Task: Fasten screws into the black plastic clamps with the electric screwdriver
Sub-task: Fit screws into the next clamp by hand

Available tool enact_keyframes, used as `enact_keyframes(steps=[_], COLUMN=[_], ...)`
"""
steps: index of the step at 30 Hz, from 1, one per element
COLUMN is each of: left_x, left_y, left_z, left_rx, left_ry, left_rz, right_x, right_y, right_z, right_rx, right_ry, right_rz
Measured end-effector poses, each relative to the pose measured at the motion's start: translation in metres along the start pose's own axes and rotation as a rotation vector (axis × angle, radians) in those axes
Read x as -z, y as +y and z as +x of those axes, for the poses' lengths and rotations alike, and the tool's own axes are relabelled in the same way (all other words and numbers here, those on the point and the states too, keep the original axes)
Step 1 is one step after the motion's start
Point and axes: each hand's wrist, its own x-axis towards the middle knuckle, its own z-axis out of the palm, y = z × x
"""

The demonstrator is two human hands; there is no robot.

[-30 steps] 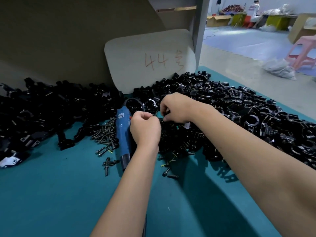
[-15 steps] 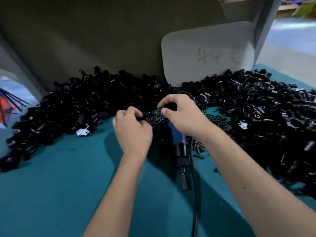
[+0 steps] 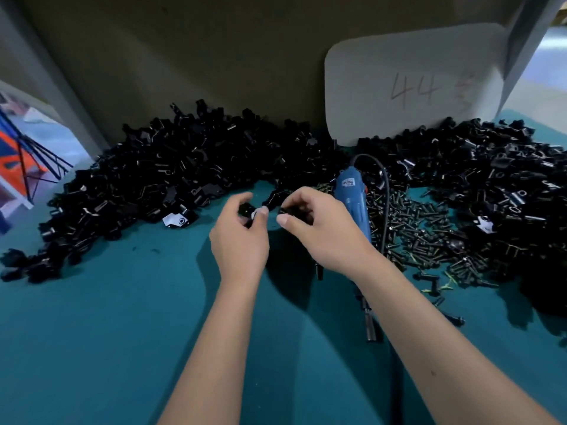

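My left hand [image 3: 241, 237] pinches a small black plastic clamp [image 3: 247, 213] between thumb and fingers above the teal table. My right hand [image 3: 317, 228] curls round another black clamp piece [image 3: 291, 211] just to the right; the two hands nearly touch. The blue electric screwdriver [image 3: 352, 204] lies on the table behind my right hand, its bit end [image 3: 369, 325] pointing toward me and partly hidden by my forearm. A heap of dark screws [image 3: 426, 231] lies to the right of the screwdriver.
Big piles of black clamps [image 3: 171, 170] stretch along the back from left to right [image 3: 506, 179]. A grey card marked "44" [image 3: 411, 87] leans on the back wall. The screwdriver's black cable [image 3: 385, 191] loops over the screws. Teal table surface [image 3: 107, 332] lies in front.
The view has swung left and settled. Both hands moved left of the screwdriver and drew slightly apart, each still holding a black piece.
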Motion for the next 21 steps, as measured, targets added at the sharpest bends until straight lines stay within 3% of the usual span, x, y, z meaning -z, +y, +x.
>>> enact_keyframes(steps=[2,5,10,12,14,17,21], left_x=[-0.002,-0.007,-0.012,-0.012,-0.012,-0.009,0.002], left_y=[0.002,-0.002,-0.003,0.000,0.000,0.000,0.004], left_z=[-0.008,-0.016,-0.017,-0.014,-0.013,-0.017,-0.021], left_rx=[0.075,0.045,-0.057,-0.020,-0.046,-0.224,-0.305], left_ry=[0.023,0.020,-0.030,-0.078,-0.147,-0.261,-0.547], left_rz=[-0.168,-0.319,-0.380,-0.451,-0.370,-0.173,-0.080], right_x=[0.004,0.011,0.025,0.033,0.041,0.051,0.054], right_y=[0.001,0.000,0.006,0.010,0.013,0.018,0.023], right_z=[-0.002,-0.004,-0.004,-0.004,-0.003,-0.001,0.001], right_rx=[0.040,0.078,0.095,0.090,0.082,0.053,-0.008], right_ry=[0.019,0.077,0.050,0.069,0.096,0.141,0.143], right_rz=[0.014,0.066,0.204,0.254,0.312,0.447,0.564])
